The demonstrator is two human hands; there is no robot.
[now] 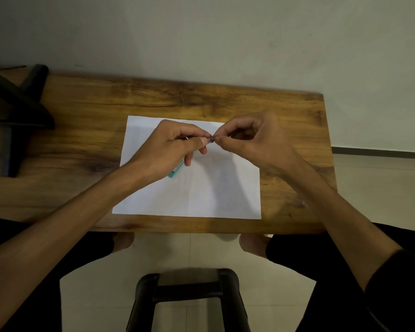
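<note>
Your left hand (pixel 175 144) grips the teal plastic marker (pixel 176 170) over the white paper sheet (pixel 201 192), your right hand (pixel 254 137) pinches its dark tip (pixel 211 139); brown wooden counter (pixel 82 111), pale wall (pixel 201 32) behind, tiled floor (pixel 225 250).

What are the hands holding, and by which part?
A teal plastic pen: the left hand grips its barrel, the right hand pinches its dark tip end.

Black stand (pixel 17 109) crowds table (pixel 94 104) left end; left hand (pixel 168 144), right hand (pixel 256 140) gripping pen (pixel 176 170) fill middle; wood open right.
</note>
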